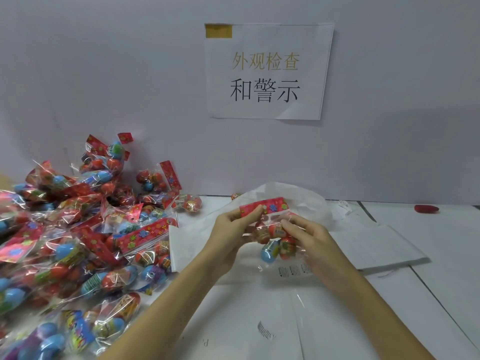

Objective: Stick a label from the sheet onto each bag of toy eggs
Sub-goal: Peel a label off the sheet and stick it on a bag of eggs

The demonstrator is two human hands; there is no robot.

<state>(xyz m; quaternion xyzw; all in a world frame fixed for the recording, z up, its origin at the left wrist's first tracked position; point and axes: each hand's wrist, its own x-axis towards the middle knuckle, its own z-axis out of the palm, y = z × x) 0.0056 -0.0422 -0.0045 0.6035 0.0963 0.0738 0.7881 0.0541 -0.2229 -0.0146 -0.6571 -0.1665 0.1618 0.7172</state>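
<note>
Here, nearest to the person and below the grip, a loose label (264,331) is lying on the white table (428,294), just beside a clear film that is hard to make out. Above it, both hands are holding one bag of toy eggs (275,240) in the air over the table. The left hand (233,229) is pinching the red flowered header card (263,206) at the top of the bag, with thumb and fingers curled on its left end. The right hand (309,237) is gripping the clear film at the right side of the eggs, fingers curled round it; whether a label is under these fingers, I cannot tell. The bag is probably light, and its film looks soft, slippery and crinkled, so the eggs are shifting inside; the stiff card seems the best place to take hold, while the label should go on a flat, stretched part of the film, such as the part with small printed text below the eggs. Behind the grip a white sheet (298,196) is curling up. To the left of the grip, a big pile of bags (78,229) is waiting. Farther right, a small red thing (426,208) is lying near the wall, and above everything a paper sign (267,71) is hanging.
</note>
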